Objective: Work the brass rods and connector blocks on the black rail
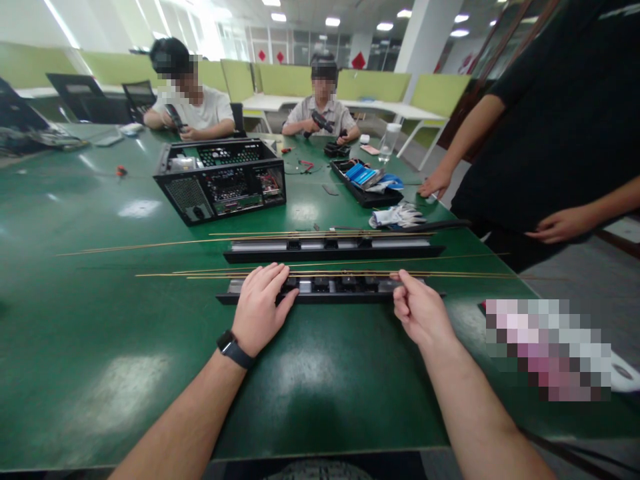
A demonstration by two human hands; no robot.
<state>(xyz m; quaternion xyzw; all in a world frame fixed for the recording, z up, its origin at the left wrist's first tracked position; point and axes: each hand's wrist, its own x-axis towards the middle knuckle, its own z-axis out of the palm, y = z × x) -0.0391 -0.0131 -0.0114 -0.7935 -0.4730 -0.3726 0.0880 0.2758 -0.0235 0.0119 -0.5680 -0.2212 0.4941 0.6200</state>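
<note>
Green partitions (265,79) stood behind a glossy green table (325,387), where an opened black computer case (220,190) sat beyond the work. Near the table's front lay a long, narrow near rail (330,299), its front edge black, with silvery strips and dark blocks along its top. Over it ran several brass-coloured rods (345,273), straight and hair-thin, overhanging both ends of the rail.

The near rail's long axis ran left to right, roughly parallel to the table's front edge. The rods pointed much the same way, one slanting slightly away toward the right. Behind, a similar far rail (340,253) lay almost parallel.

The left hand (263,300) spread palm down over the near rail's left part, thumb apart; whether it gripped could not be told. The right hand (423,312) was at the right part, fingers curled beside the rods, its hold unclear.
</note>
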